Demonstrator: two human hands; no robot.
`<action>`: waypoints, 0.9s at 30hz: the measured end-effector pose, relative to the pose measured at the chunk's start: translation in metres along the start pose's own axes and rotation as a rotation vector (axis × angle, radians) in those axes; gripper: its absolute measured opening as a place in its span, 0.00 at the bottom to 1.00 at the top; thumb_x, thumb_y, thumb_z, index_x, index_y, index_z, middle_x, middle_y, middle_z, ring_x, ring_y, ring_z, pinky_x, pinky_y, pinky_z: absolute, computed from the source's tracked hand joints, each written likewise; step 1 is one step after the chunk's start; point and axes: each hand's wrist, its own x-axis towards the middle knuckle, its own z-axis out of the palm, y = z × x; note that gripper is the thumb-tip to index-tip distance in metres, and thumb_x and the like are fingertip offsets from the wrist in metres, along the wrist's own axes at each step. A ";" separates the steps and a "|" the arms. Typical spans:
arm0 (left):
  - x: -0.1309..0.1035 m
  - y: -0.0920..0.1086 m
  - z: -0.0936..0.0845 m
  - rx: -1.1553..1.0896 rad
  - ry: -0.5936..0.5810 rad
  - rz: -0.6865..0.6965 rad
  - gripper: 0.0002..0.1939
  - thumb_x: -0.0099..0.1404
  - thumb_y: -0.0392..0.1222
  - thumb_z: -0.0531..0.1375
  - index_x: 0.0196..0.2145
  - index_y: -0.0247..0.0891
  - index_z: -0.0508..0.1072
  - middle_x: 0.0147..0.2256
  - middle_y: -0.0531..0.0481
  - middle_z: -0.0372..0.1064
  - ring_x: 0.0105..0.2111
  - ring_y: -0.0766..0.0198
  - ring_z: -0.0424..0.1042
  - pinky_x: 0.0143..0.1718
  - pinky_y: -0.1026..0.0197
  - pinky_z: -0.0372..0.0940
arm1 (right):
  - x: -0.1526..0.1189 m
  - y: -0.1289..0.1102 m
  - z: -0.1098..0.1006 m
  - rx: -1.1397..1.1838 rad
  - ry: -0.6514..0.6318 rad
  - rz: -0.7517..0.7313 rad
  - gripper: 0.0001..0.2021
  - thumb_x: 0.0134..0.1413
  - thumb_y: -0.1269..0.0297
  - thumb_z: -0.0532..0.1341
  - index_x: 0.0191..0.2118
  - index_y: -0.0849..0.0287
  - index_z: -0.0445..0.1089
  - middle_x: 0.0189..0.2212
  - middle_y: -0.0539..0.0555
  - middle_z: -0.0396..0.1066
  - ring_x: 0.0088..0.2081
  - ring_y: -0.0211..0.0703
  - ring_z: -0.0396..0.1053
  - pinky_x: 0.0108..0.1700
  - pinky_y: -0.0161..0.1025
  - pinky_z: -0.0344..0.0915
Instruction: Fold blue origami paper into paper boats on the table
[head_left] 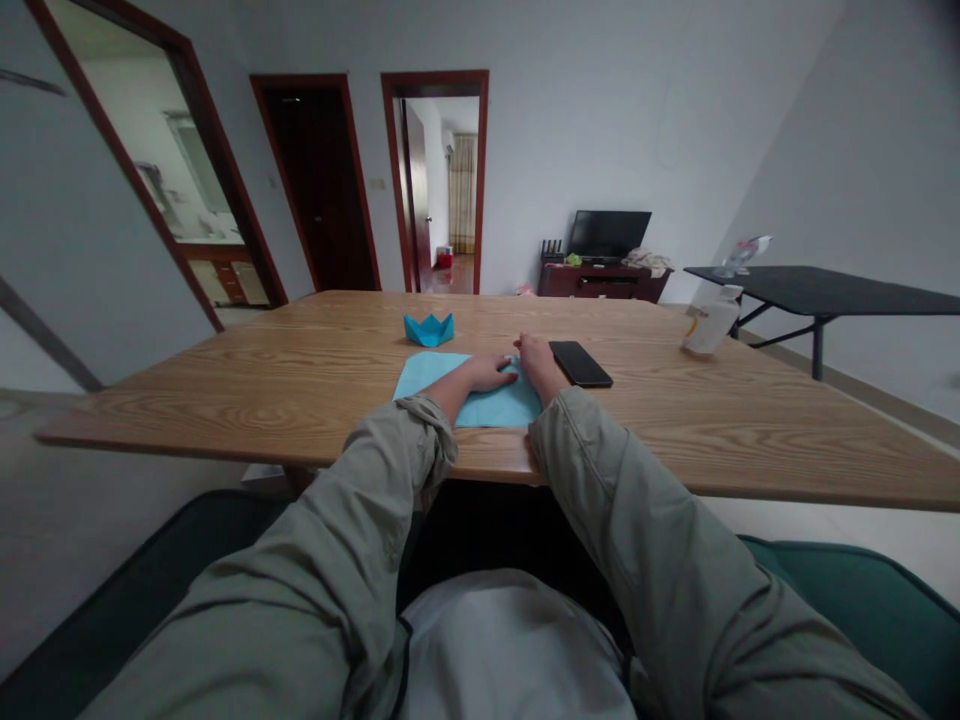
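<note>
A light blue sheet of paper (424,370) lies flat on the wooden table in front of me. My left hand (489,373) rests on the paper with its fingers stretched out toward the right. At the sheet's right side, by its far corner, my right hand (538,362) has its fingers curled in. What those fingers hold, if anything, is hidden. Beyond the paper stands a folded blue paper boat (429,331), its points upward. Just right of my right hand, a black phone (580,364) lies face up.
The wooden table (262,385) spreads wide to both sides, its near edge close to my body. A translucent white plastic container (711,323) stands toward its right end. Behind that is a black folding table (825,288). A TV (610,234) sits on a low cabinet against the far wall.
</note>
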 end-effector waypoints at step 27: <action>-0.100 -0.147 -0.027 -0.097 0.378 -0.857 0.51 0.55 0.67 0.59 0.64 0.27 0.53 0.62 0.25 0.53 0.64 0.32 0.46 0.60 0.37 0.46 | -0.029 0.014 -0.020 -0.664 -0.278 -0.198 0.30 0.61 0.53 0.48 0.58 0.73 0.64 0.60 0.73 0.59 0.63 0.60 0.55 0.62 0.54 0.48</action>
